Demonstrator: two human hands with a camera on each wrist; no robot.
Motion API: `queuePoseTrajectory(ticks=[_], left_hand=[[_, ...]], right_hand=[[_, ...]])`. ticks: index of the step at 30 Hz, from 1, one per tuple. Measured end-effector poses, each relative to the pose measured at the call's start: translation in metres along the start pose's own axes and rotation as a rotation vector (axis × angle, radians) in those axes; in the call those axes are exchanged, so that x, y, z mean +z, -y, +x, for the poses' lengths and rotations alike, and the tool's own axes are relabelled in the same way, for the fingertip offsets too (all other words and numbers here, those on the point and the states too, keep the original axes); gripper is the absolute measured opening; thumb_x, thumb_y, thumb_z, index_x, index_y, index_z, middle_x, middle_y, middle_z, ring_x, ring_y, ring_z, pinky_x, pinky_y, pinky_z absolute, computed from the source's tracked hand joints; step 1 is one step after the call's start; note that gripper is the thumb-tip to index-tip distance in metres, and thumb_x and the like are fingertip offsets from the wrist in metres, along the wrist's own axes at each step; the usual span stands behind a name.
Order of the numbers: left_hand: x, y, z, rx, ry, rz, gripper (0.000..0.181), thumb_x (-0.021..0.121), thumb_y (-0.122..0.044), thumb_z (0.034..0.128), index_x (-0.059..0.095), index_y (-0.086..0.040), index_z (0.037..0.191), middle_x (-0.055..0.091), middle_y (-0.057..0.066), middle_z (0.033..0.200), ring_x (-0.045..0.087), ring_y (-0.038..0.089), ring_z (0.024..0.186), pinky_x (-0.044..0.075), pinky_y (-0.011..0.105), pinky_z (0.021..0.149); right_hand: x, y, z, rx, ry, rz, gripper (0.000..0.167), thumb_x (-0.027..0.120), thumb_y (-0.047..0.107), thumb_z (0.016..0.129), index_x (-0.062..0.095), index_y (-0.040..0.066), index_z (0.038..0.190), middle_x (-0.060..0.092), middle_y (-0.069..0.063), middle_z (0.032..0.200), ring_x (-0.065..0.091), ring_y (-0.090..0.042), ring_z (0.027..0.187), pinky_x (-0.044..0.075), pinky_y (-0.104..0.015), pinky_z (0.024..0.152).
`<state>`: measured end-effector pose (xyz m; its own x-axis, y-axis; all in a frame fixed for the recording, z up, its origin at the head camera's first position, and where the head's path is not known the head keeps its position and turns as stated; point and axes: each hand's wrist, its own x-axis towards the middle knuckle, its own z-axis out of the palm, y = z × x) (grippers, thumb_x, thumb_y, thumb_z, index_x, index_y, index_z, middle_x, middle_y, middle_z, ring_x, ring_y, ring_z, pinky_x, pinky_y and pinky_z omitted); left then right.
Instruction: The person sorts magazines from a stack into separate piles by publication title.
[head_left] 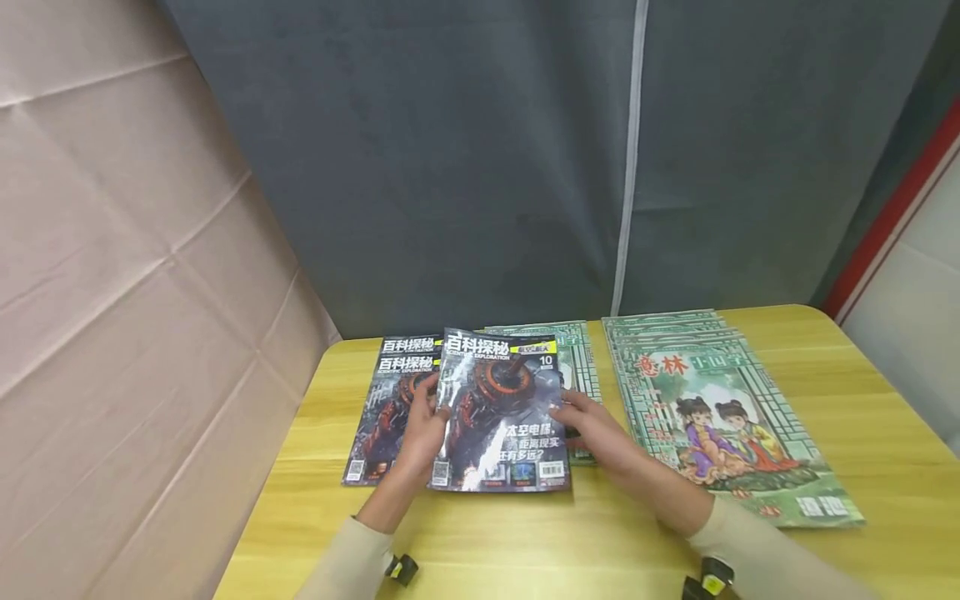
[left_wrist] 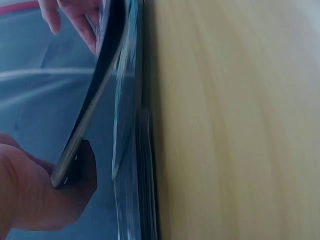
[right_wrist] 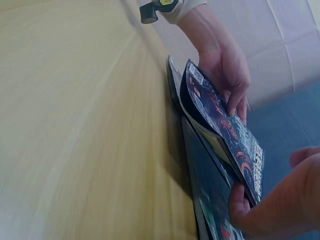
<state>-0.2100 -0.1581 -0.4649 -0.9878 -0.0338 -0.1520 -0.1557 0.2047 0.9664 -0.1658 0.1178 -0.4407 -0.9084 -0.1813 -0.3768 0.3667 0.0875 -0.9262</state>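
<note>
Both hands hold a dark science magazine point(head_left: 495, 408) by its two sides, lifted off the table. My left hand point(head_left: 426, 425) grips its left edge, thumb on the cover and fingers underneath. At the opposite edge, my right hand point(head_left: 600, 425) pinches it the same way; the right wrist view shows this magazine point(right_wrist: 225, 125) slightly bowed between the hands. Under and left of it lie similar dark magazines point(head_left: 367, 433). Behind it, partly covered, is a green magazine stack point(head_left: 581, 358). The left wrist view shows the held magazine point(left_wrist: 95, 100) edge-on, above the stacks.
To the right, a fanned pile of green children's magazines point(head_left: 735, 425) lies on the yellow wooden table point(head_left: 510, 542). A grey curtain point(head_left: 465, 167) hangs behind the table. A pale cloth wall point(head_left: 150, 292) stands at the left.
</note>
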Motion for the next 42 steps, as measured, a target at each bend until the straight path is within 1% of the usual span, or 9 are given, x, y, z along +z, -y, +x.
queuePoseTrajectory(ticks=[6, 10, 12, 17, 23, 26, 31, 38, 42], left_hand=[[-0.04, 0.007, -0.002, -0.011, -0.045, 0.07, 0.06, 0.042, 0.0, 0.1071, 0.03, -0.014, 0.164, 0.045, 0.026, 0.159, 0.054, 0.047, 0.139, 0.055, 0.052, 0.11], [-0.062, 0.009, -0.006, -0.072, -0.041, 0.105, 0.061, 0.048, -0.009, 0.109, 0.025, -0.015, 0.165, 0.058, 0.026, 0.143, 0.07, 0.033, 0.104, 0.062, 0.037, 0.082], [-0.071, 0.009, -0.008, -0.105, -0.03, 0.103, 0.065, 0.053, -0.016, 0.1087, 0.022, -0.014, 0.166, 0.059, 0.025, 0.137, 0.07, 0.025, 0.09, 0.061, 0.035, 0.071], [-0.089, 0.009, -0.014, -0.123, -0.038, 0.167, 0.075, 0.059, -0.027, 0.1076, 0.017, -0.007, 0.167, 0.056, 0.024, 0.133, 0.065, 0.017, 0.079, 0.058, 0.031, 0.063], [-0.104, 0.013, -0.016, -0.101, -0.046, 0.257, 0.072, 0.06, -0.03, 0.1079, 0.022, -0.003, 0.163, 0.061, 0.01, 0.1, 0.053, 0.013, 0.06, 0.048, 0.028, 0.051], [-0.109, 0.015, -0.017, -0.085, -0.032, 0.332, 0.071, 0.059, -0.033, 0.108, 0.026, 0.003, 0.159, 0.062, 0.015, 0.102, 0.057, 0.015, 0.069, 0.05, 0.027, 0.059], [-0.115, 0.017, -0.017, -0.077, -0.033, 0.418, 0.072, 0.057, -0.034, 0.1086, 0.028, 0.012, 0.156, 0.052, 0.031, 0.142, 0.06, 0.03, 0.113, 0.053, 0.031, 0.089], [-0.123, 0.022, -0.012, -0.081, -0.039, 0.54, 0.078, 0.057, -0.038, 0.108, 0.028, 0.016, 0.157, 0.047, 0.039, 0.148, 0.054, 0.05, 0.132, 0.047, 0.062, 0.114], [-0.126, 0.028, -0.012, -0.038, -0.047, 0.628, 0.069, 0.059, -0.035, 0.1069, 0.041, 0.018, 0.148, 0.058, 0.038, 0.136, 0.063, 0.045, 0.119, 0.053, 0.063, 0.108]], right_hand=[[0.034, -0.002, 0.007, -0.027, 0.072, 0.062, 0.075, 0.062, 0.028, 0.102, 0.029, 0.003, 0.165, 0.042, -0.032, 0.161, 0.063, -0.041, 0.125, 0.054, -0.056, 0.11], [0.058, -0.004, 0.01, -0.033, 0.111, 0.101, 0.079, 0.065, 0.029, 0.1, 0.028, 0.004, 0.166, 0.048, -0.029, 0.158, 0.062, -0.045, 0.127, 0.048, -0.063, 0.114], [0.069, -0.004, 0.011, -0.035, 0.142, 0.115, 0.081, 0.064, 0.03, 0.101, 0.025, 0.004, 0.166, 0.047, -0.028, 0.159, 0.059, -0.048, 0.13, 0.043, -0.068, 0.116], [0.089, -0.004, 0.014, -0.031, 0.182, 0.108, 0.083, 0.064, 0.031, 0.1, 0.023, 0.003, 0.166, 0.049, -0.028, 0.157, 0.061, -0.046, 0.127, 0.043, -0.069, 0.116], [0.107, -0.005, 0.018, -0.039, 0.195, 0.132, 0.083, 0.066, 0.027, 0.097, 0.028, 0.0, 0.164, 0.054, -0.026, 0.151, 0.06, -0.039, 0.128, 0.053, -0.059, 0.11], [0.114, -0.006, 0.019, -0.051, 0.201, 0.157, 0.082, 0.066, 0.022, 0.095, 0.028, -0.003, 0.163, 0.055, -0.027, 0.15, 0.059, -0.039, 0.129, 0.056, -0.056, 0.108], [0.121, -0.005, 0.019, -0.061, 0.202, 0.152, 0.083, 0.066, 0.022, 0.094, 0.027, -0.006, 0.163, 0.052, -0.029, 0.153, 0.058, -0.041, 0.131, 0.059, -0.052, 0.105], [0.121, -0.005, 0.022, -0.032, 0.181, 0.059, 0.076, 0.067, 0.024, 0.098, 0.034, -0.008, 0.159, 0.06, -0.026, 0.141, 0.064, -0.034, 0.118, 0.066, -0.048, 0.085], [0.12, -0.009, 0.025, -0.02, 0.187, 0.014, 0.074, 0.067, 0.026, 0.099, 0.037, -0.007, 0.158, 0.061, -0.024, 0.141, 0.067, -0.03, 0.11, 0.068, -0.046, 0.072]])
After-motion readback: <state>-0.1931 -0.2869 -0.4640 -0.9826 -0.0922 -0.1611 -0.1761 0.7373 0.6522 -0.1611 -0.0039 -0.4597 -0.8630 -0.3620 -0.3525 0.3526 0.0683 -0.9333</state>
